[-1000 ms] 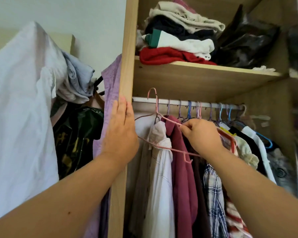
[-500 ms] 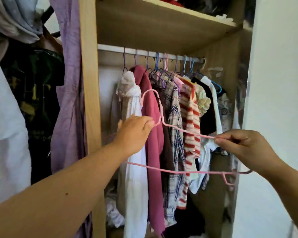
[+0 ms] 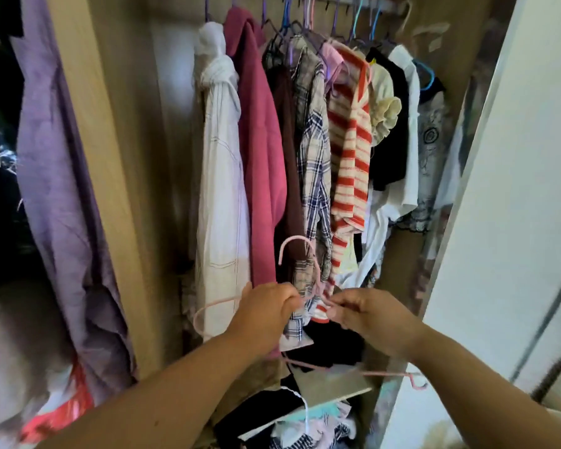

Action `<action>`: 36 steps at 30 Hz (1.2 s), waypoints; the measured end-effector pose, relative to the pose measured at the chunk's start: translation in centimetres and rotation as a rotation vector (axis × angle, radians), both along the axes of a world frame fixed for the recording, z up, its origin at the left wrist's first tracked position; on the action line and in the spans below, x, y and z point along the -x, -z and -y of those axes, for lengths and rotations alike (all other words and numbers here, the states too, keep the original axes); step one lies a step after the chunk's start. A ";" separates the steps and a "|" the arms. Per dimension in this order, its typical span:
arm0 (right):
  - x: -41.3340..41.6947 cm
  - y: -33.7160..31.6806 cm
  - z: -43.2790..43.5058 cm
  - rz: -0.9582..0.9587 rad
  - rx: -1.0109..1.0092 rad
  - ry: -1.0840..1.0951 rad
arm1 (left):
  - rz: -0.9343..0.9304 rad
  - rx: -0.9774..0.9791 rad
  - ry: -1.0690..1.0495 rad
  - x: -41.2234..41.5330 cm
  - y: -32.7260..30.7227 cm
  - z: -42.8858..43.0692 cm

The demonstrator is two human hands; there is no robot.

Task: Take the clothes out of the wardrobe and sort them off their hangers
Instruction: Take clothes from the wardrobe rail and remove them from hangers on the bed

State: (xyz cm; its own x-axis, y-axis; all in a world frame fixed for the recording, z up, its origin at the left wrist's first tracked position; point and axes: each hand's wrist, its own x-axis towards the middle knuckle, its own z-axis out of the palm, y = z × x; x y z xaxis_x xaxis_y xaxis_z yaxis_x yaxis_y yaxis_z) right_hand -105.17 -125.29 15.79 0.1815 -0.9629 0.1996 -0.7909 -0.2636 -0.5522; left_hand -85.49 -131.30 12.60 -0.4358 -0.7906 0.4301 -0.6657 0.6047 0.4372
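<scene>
Our left hand [image 3: 266, 307] has its fingers [image 3: 287, 301] curled round the pink hanger [image 3: 297, 237] just below the hook. Our right hand [image 3: 373, 315] meets it from the other side, its fingers [image 3: 339, 314] seemingly pinching the same wire at the neck, though blur smears that spot. The two hands are almost touching.

The hanger is bare and off the rail, held low in front of the hanging clothes. Its hook stands upright above our knuckles, one shoulder loops out to the left of the left wrist, and the bottom bar runs under the right forearm to a small notched end.

Behind the hanger, the clothes hang on the rail [image 3: 382, 3] of the wardrobe [image 3: 110, 189]. From the rail's left end we see:
- a white shirt [image 3: 221, 163] with thin stitched lines
- a magenta hoodie [image 3: 259, 140] touching it
- a dark brown garment [image 3: 289, 150]
- a plaid shirt [image 3: 314, 163]
- a red-and-cream striped top [image 3: 350, 157]
- a cream ruffled top [image 3: 386, 108]
- a black garment [image 3: 391, 147]
- a white T-shirt [image 3: 408, 98]
- a grey printed garment [image 3: 431, 140] at the rail's right end

Below them a shelf [image 3: 331, 385] juts forward, with a white hanger [image 3: 305, 416] and crumpled clothes under it. A purple garment [image 3: 55, 163] hangs outside the wardrobe's left panel, and a white door [image 3: 515, 189] stands at the right.
</scene>
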 end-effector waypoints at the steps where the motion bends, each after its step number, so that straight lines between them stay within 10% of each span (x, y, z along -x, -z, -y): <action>1: -0.2 1.2 0.5 0.023 -0.003 0.001 | 0.012 -0.028 -0.022 0.4 1.2 -0.1; 13: 4.1 7.8 4.9 0.101 -0.199 -0.022 | -0.142 -0.079 -0.210 1.6 3.1 -0.3; 22: 7.7 -10.7 7.9 0.066 0.202 -0.086 | -0.315 0.497 -0.329 -0.8 -21.5 5.1; 36: 2.5 -27.3 16.8 -0.175 0.716 -0.096 | -0.346 0.065 -0.532 -3.7 -34.1 17.8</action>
State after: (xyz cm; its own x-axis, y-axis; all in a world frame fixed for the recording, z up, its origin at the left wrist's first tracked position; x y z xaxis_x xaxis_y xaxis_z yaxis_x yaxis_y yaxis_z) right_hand -107.70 -142.08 43.06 0.3447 -0.5864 0.7330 -0.8071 -0.5839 -0.0876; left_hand -81.76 -149.06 46.71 0.1820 -0.8283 0.5300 -0.7093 0.2627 0.6541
